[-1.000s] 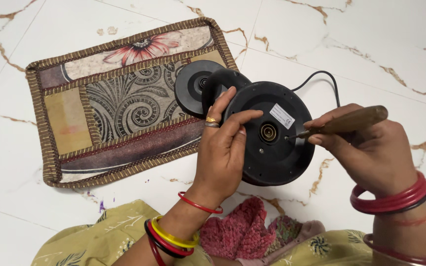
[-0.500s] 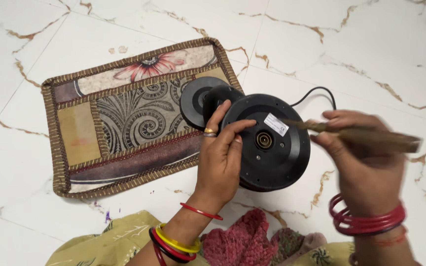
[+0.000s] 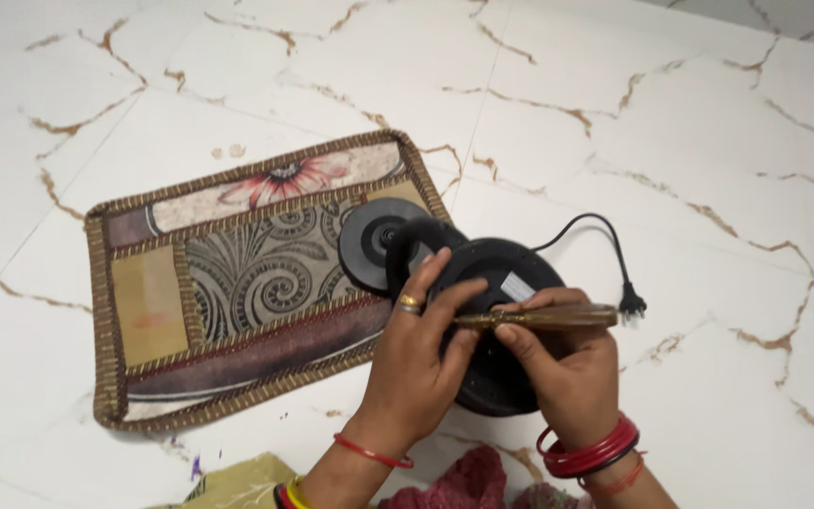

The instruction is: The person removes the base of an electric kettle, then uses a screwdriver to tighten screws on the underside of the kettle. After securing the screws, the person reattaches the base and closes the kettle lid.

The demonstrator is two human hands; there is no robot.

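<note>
A black electric kettle (image 3: 506, 273) lies upside down on the white floor, its round bottom facing me. My left hand (image 3: 421, 353) presses on that bottom and steadies it. My right hand (image 3: 567, 363) grips a screwdriver with a brown wooden handle (image 3: 558, 318), held flat across the kettle's bottom with its metal tip pointing left toward my left fingers. The kettle's handle (image 3: 407, 247) curves out at its upper left.
The kettle's round black power base (image 3: 369, 240) rests on a patterned fabric mat (image 3: 237, 283) to the left. Its black cord runs right to a plug (image 3: 631, 303) on the marble floor (image 3: 671, 141). Yellow-green and red cloth lies by my lap.
My right hand has swung the screwdriver from pointing off to the right to lying flat over the kettle's bottom, close to my left fingers. The camera view has shifted slightly.
</note>
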